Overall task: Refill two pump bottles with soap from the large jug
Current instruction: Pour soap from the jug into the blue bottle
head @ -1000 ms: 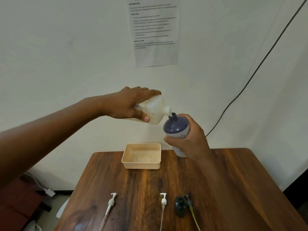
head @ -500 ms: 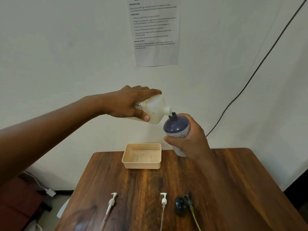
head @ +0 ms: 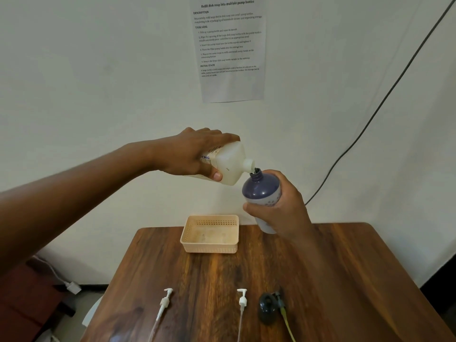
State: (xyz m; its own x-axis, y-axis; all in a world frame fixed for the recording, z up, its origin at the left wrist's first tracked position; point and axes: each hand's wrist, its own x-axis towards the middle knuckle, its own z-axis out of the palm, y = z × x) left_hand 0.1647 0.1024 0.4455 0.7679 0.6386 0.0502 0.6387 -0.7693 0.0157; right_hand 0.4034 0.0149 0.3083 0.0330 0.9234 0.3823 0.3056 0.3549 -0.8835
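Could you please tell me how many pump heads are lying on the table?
2: one pump head near the front left, the other front centre beside a black object. None seem hidden.

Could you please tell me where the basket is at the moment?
The basket sits at the far edge of the table, left of centre by the wall, below the tilted jug and left of the bottle.

Wooden desk [head: 333, 280], dark grain. Peach mesh basket [head: 210, 234] sits at the far edge, nothing in it. Near edge: 2 white pump heads, left one [head: 164, 302] & right one [head: 242, 301], w/ a black cap [head: 267, 307] just beside the right one.
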